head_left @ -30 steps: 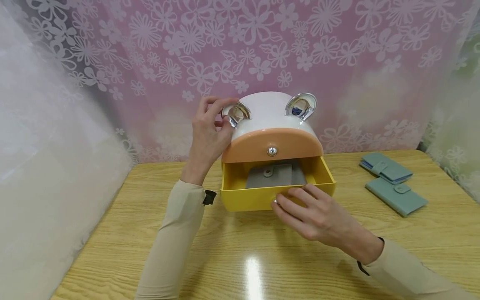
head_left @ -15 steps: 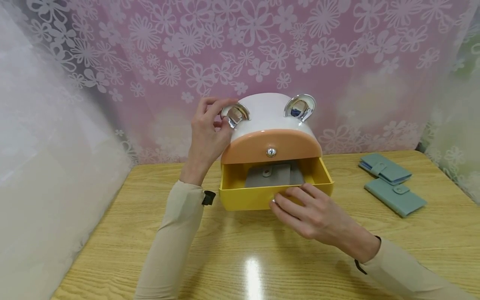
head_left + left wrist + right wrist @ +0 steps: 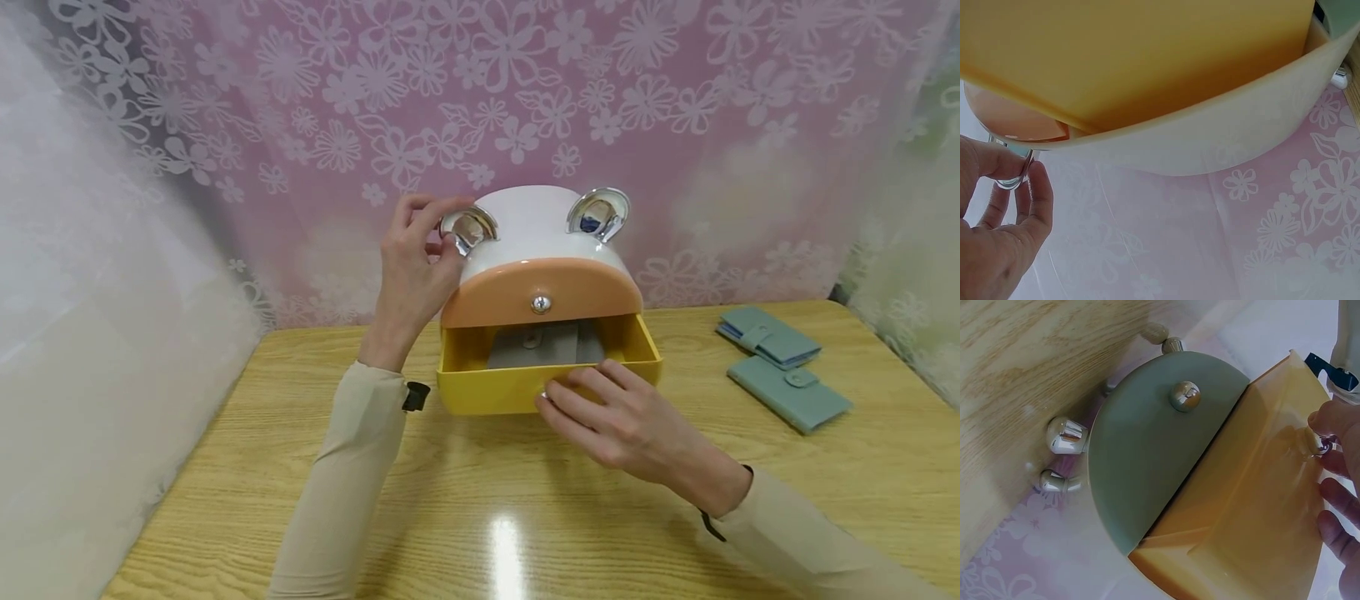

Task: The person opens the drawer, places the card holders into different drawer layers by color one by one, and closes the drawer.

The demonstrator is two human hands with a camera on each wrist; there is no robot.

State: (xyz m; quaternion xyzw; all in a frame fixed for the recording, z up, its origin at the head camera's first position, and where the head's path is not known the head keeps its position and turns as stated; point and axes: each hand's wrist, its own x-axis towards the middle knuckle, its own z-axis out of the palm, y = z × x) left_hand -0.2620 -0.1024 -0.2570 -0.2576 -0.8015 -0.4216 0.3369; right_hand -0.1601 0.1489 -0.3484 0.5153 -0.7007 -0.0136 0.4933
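A rounded storage box [image 3: 536, 221] has a white shell, an orange upper drawer front [image 3: 495, 300] and two silver ears. My left hand [image 3: 420, 258] pinches the box's left ear [image 3: 474, 223] between thumb and fingers; the left wrist view shows this hold at the silver rim [image 3: 1013, 184]. Below the orange front, a yellow drawer [image 3: 480, 392] stands partly pulled out. My right hand [image 3: 633, 425] pinches its silver knob [image 3: 1314, 442], seen best in the right wrist view. Inside the drawer lies a grey snap wallet [image 3: 551, 343], its near part hidden by the drawer front.
Two green snap wallets, one [image 3: 776, 333] behind the other [image 3: 791, 393], lie on the wooden table [image 3: 375, 517] at the right. The right wrist view shows the box's green lower front [image 3: 1147, 450] and silver feet [image 3: 1066, 436]. A flowered curtain [image 3: 337, 108] hangs behind.
The yellow drawer has slid slightly inward, and my right hand has moved with it. The left hand keeps its hold on the ear.
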